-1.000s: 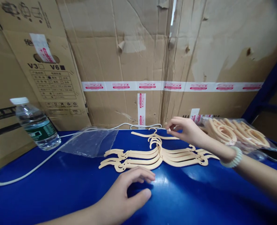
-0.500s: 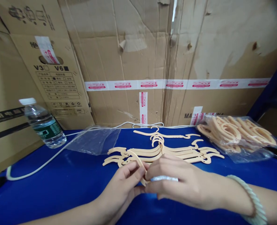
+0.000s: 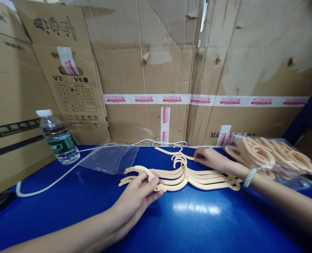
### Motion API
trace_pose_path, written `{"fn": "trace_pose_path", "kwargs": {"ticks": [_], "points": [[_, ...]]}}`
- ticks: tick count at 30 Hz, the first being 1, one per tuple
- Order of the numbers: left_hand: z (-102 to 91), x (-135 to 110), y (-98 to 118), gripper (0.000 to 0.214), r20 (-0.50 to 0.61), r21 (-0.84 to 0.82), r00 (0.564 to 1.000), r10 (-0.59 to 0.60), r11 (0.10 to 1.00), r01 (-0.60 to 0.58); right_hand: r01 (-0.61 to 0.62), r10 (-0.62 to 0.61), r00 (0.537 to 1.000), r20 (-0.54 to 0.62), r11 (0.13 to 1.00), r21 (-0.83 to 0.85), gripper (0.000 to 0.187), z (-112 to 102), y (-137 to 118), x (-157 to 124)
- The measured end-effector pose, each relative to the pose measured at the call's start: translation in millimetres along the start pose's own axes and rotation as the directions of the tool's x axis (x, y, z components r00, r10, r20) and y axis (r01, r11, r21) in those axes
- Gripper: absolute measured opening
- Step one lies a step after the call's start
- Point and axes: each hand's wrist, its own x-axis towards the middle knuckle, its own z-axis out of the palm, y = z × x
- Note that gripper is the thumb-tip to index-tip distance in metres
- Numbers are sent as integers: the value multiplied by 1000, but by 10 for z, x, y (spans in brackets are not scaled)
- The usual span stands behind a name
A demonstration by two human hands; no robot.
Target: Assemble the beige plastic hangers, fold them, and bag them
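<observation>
My left hand [image 3: 140,195] pinches a curved beige hanger arm piece [image 3: 147,171] between thumb and fingers, just in front of the left end of a row of beige clothes hangers [image 3: 175,186]. These hangers lie close together on the blue tabletop [image 3: 192,225], hooks pointing away from me. My right hand [image 3: 211,159] reaches past them to a single hanger [image 3: 167,151] lying farther back. Its fingertips are closed on that hanger's right arm, and the hand hides the arm's outer end.
At right lies a clear bag of beige hanger parts [image 3: 269,154], close to my right forearm. A flat clear plastic bag [image 3: 110,158], a water bottle [image 3: 59,140] and a white cable [image 3: 50,184] are at left. Cardboard boxes [image 3: 150,77] wall the back.
My right hand has left the piece in my left hand and moved away to the far hanger. My left hand keeps the piece, shifted slightly left. The view has turned slightly left.
</observation>
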Motion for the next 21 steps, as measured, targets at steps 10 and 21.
{"fn": "trace_pose_path", "kwargs": {"ticks": [10, 21], "points": [[-44, 13, 126, 32, 30, 203, 989, 146, 968, -149, -51, 57, 985, -161, 998, 37, 18, -463, -287, -275], [-158, -18, 172, 33, -1, 188, 964, 265, 947, -260, 100, -15, 942, -335, 966, 237, 16, -313, -649, -853]]}}
